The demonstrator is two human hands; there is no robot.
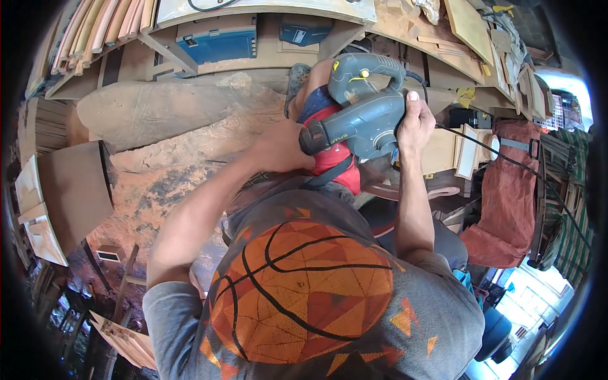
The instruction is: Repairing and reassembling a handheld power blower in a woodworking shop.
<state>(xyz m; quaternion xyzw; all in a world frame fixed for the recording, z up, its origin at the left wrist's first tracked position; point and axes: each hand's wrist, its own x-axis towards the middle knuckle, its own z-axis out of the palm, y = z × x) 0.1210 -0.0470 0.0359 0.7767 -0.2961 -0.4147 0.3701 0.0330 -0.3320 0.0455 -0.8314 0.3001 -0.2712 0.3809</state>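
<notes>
A dark grey electric blower with a looped top handle and a yellow trigger is held up in front of my body. At its left end, my left hand is closed around the black nozzle collar, with most fingers hidden. My right hand grips the right side of the round fan housing, thumb up along its edge and fingers behind it. Red cloth with a dark strap shows just below and behind the blower. From the blower's right side a black power cord runs off.
A workbench spans the far side, with a blue tool case beneath. Wood strips lie far left, boards far right. Sawdust covers the floor. A brown panel stands left; red cloth hangs right.
</notes>
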